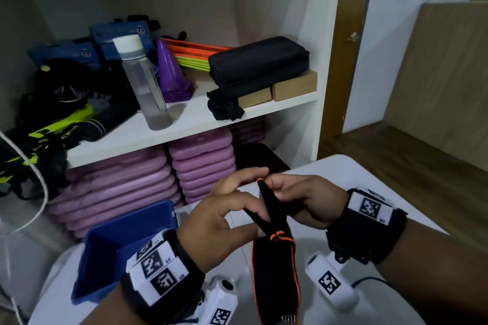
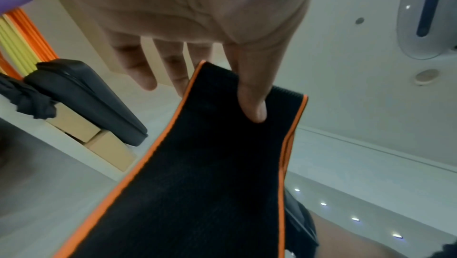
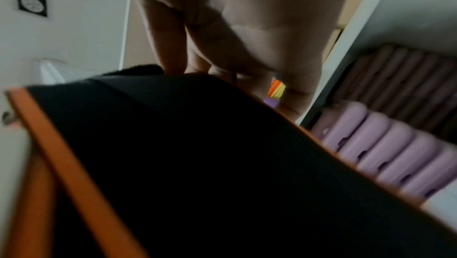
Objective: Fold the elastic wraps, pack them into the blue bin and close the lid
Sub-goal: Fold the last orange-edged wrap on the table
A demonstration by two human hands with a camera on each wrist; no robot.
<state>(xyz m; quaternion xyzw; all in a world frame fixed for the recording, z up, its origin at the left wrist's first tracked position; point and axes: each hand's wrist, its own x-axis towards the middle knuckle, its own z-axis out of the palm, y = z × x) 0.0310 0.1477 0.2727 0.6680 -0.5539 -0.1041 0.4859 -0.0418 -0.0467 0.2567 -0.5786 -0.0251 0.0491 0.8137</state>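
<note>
White shelving (image 1: 264,109) behind the tabletop (image 1: 343,174) carries a clear bottle (image 1: 145,84), a purple cone (image 1: 171,71) and a black case (image 1: 258,63). We hold the elastic wrap (image 1: 274,272) (black, orange-edged) upright above the tabletop, its lower length hanging between our wrists. Our left hand (image 1: 224,219) pinches it between thumb and forefinger, the other fingers spread. Our right hand (image 1: 303,200) has its grip curled around the upper end. At lower left sits the blue bin (image 1: 132,227), open.
</note>
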